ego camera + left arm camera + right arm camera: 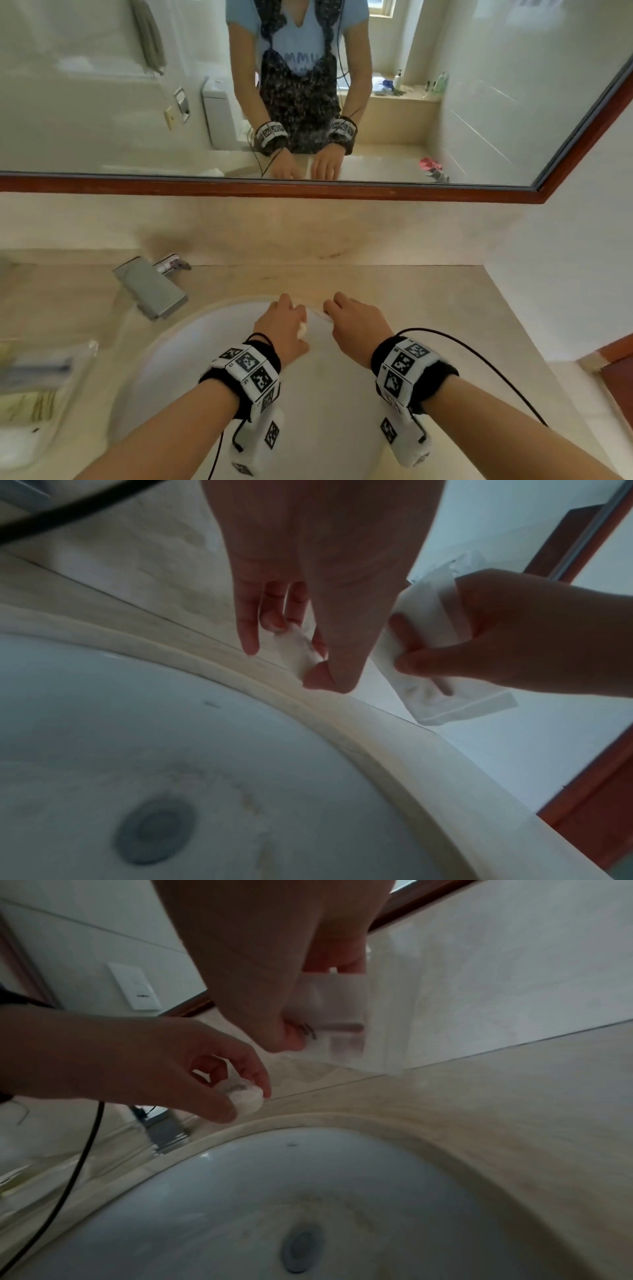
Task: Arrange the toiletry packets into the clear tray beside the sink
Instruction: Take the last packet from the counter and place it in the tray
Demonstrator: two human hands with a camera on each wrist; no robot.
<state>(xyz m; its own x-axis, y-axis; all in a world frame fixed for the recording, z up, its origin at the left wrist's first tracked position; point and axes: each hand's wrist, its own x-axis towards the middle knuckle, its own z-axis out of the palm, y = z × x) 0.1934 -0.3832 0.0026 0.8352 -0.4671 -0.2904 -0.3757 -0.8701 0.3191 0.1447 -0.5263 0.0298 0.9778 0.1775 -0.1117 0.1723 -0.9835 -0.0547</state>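
Note:
Both hands hover over the far rim of the sink [191, 329]. My left hand [294, 310] pinches a small, crumpled white packet [298, 653] between thumb and fingers; the same small packet [245, 1096] shows in the right wrist view. My right hand [330, 306] grips a flat white sachet [332, 1015] by one end, and that sachet [428, 647] hangs just right of the left hand. The clear tray [73, 371] sits on the counter at the far left, blurred, with several packets inside.
A chrome faucet [150, 287] stands left of the hands. The white basin's drain [154, 831] lies below them. Beige countertop [445, 308] stretches right of the sink to a white wall. A wood-framed mirror [308, 193] runs along the back.

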